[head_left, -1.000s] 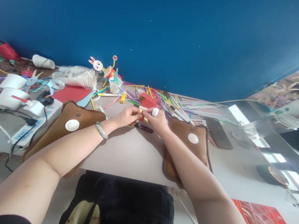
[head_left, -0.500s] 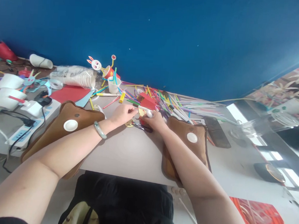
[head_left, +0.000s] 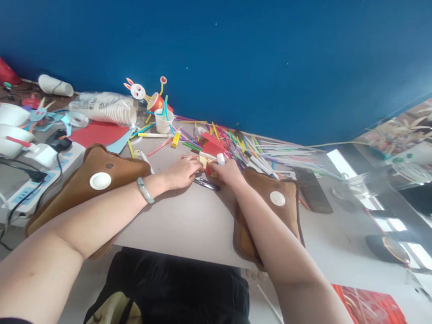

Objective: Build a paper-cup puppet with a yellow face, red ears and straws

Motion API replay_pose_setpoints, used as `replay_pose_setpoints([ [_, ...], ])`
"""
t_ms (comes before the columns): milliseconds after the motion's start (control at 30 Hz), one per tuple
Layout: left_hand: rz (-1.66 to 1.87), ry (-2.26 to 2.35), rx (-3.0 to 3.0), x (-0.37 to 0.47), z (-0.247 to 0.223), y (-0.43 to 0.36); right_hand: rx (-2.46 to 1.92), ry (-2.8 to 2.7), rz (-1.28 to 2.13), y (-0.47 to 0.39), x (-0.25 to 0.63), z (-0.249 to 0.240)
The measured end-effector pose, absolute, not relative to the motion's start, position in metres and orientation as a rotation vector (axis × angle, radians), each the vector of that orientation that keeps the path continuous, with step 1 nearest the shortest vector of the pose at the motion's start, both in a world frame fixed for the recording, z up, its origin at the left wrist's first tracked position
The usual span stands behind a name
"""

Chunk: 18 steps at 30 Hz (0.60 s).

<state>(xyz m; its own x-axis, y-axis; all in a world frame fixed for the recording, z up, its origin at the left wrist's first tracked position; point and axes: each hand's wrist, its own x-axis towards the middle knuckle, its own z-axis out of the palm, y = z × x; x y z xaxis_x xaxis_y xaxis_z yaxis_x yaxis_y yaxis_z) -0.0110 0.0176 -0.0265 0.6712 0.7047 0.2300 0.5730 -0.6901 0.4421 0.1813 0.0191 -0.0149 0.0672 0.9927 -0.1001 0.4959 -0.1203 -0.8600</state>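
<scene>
My left hand [head_left: 183, 172] lies low over the table, palm down, its fingers bent and close together; what is under them is hidden. My right hand [head_left: 229, 173] is closed around a white pen-like tube [head_left: 221, 159], whose blunt end sticks up between thumb and fingers. Between the hands, small red paper [head_left: 208, 170] and a pale yellow piece [head_left: 203, 160] lie partly covered by the fingers. Scissors [head_left: 207, 184] with dark handles rest on the table just in front of both hands.
Colourful sticks and straws [head_left: 246, 149] pile up behind my hands. Brown cushions flank my forearms, one left [head_left: 85, 182] and one right [head_left: 267, 220]. Farther left are a power strip [head_left: 24, 195] and stacked paper cups [head_left: 112, 113]. A dark phone-like slab [head_left: 313, 191] lies right.
My left hand has turned from a raised pinch to palm down, lower on the table, covering a round yellow piece seen before. The white tube now points more upright in my right hand.
</scene>
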Motion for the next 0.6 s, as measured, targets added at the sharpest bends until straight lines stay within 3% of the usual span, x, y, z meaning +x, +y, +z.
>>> replay_pose_setpoints([
  [267, 0.633, 1.076, 2.513, -0.0097, -0.0283, 0.0178, -1.725, -1.6, 0.731, 0.0237, 0.1881, -0.02],
  [600, 0.613, 1.055, 2.602, -0.0042, -0.0334, 0.0166, -1.814, -1.701, 0.699, 0.0276, 0.1842, -0.025],
])
